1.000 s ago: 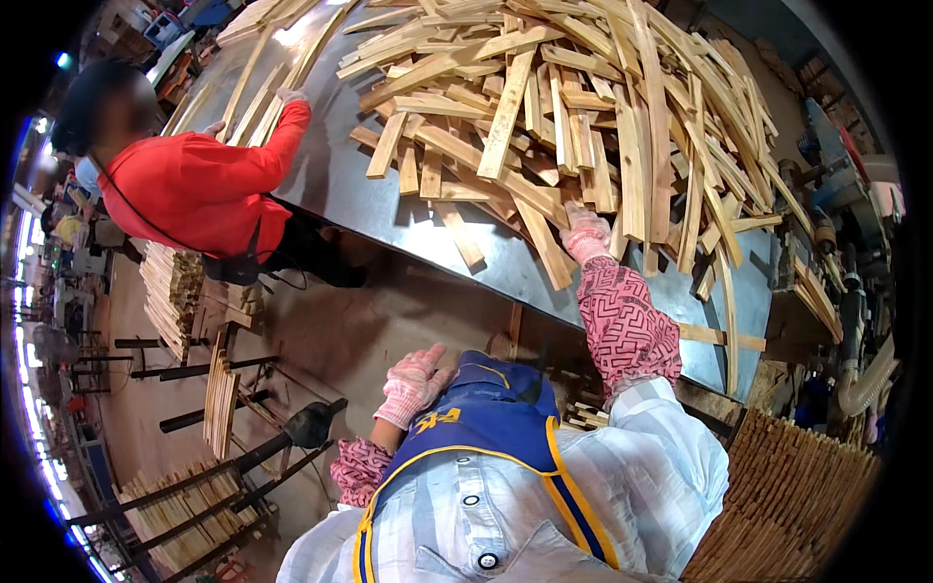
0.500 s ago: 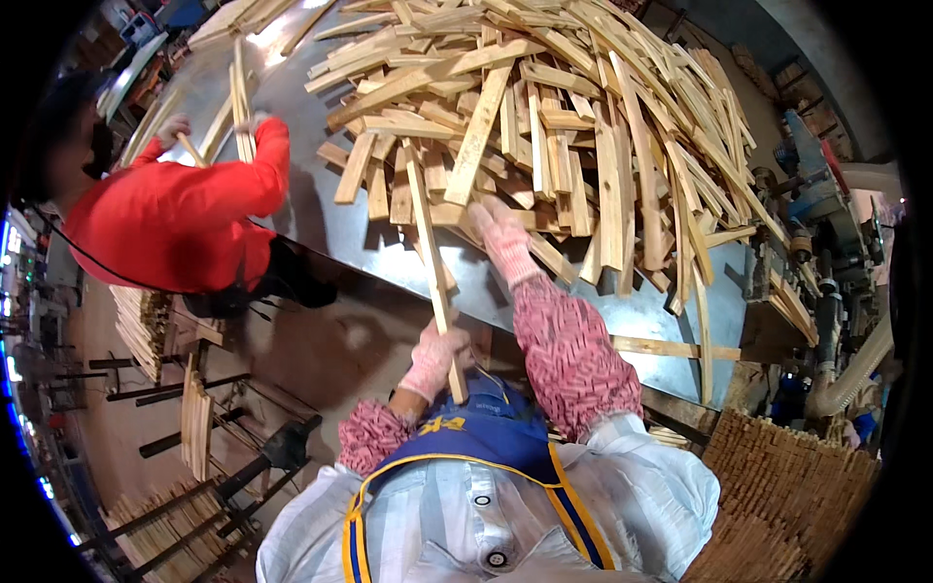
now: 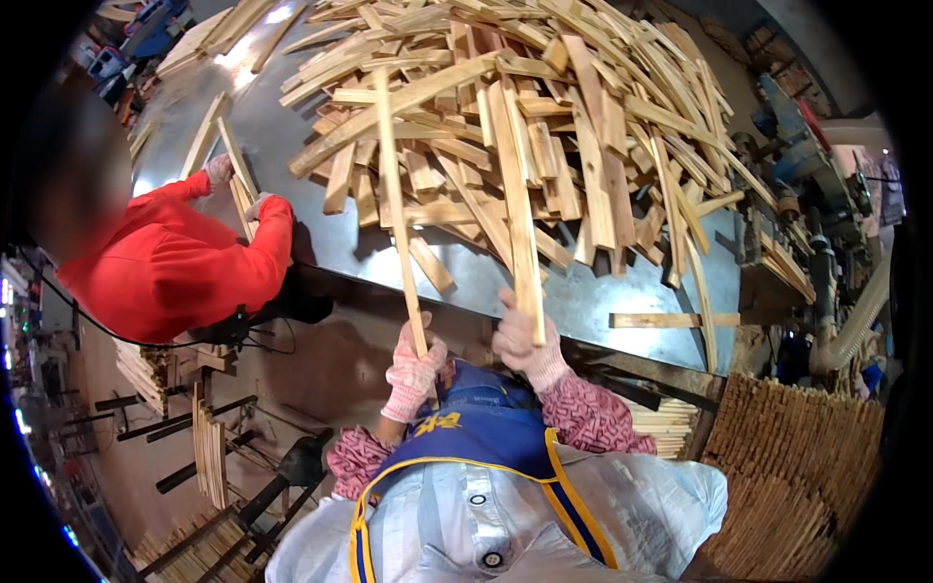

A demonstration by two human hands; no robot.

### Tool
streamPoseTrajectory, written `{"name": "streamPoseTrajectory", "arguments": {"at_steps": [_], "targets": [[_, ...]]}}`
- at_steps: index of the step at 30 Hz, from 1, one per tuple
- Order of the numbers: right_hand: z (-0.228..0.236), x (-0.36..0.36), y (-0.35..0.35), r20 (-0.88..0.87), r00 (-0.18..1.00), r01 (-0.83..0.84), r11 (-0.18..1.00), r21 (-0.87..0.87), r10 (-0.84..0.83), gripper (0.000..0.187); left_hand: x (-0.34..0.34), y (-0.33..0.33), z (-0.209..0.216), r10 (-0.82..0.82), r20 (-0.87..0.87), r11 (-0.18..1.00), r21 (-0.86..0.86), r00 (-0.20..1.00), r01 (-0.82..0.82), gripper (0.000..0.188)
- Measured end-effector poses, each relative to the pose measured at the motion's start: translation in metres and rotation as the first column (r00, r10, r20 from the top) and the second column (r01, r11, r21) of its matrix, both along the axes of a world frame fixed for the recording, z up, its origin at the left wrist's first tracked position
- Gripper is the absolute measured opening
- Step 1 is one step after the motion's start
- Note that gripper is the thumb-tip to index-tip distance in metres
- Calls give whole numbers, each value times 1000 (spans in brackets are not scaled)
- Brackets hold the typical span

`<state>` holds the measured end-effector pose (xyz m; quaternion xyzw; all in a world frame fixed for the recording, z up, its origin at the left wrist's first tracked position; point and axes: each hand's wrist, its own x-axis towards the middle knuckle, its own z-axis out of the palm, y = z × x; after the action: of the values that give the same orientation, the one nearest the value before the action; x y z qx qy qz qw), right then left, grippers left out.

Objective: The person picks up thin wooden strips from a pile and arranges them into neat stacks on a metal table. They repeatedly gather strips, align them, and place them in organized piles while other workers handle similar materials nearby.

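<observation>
My left hand (image 3: 415, 361), in a pale pink glove, is closed around the near end of a long, thin wooden strip (image 3: 397, 214). That strip slants away from me, its far part in front of the heap. In my right hand (image 3: 530, 348), gloved the same way, is the near end of a wider wooden strip (image 3: 520, 219), whose far part reaches over the pile. Both hands are at the near edge of the metal table (image 3: 321, 219). A large, tangled pile of wooden strips (image 3: 573, 126) lies on the table before me.
At the left a person in a red top (image 3: 185, 267) handles other strips. Neatly stacked wood (image 3: 787, 466) stands at the lower right. Machinery with a hose (image 3: 860, 316) borders the right side. Racks with dark bars (image 3: 277, 476) hold strips at the lower left.
My right hand has moved back from the pile toward me and now grips a strip. My left hand still holds its strip, now more upright in view. The person in red has shifted their strips.
</observation>
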<state>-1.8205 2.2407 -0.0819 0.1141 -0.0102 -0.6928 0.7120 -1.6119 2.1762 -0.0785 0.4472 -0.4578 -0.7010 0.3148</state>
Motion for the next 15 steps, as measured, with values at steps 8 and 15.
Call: {"name": "streamPoseTrajectory", "arguments": {"at_steps": [8,15], "targets": [[13,12,70,-121,991,55,998,9,-53,93,-38,-14,11,-186,-51,945,265,981,193,50],[28,20,64,-455,891,84,980,183,9,59,-34,-13,8,-229,-32,880,420,973,221,47]]}}
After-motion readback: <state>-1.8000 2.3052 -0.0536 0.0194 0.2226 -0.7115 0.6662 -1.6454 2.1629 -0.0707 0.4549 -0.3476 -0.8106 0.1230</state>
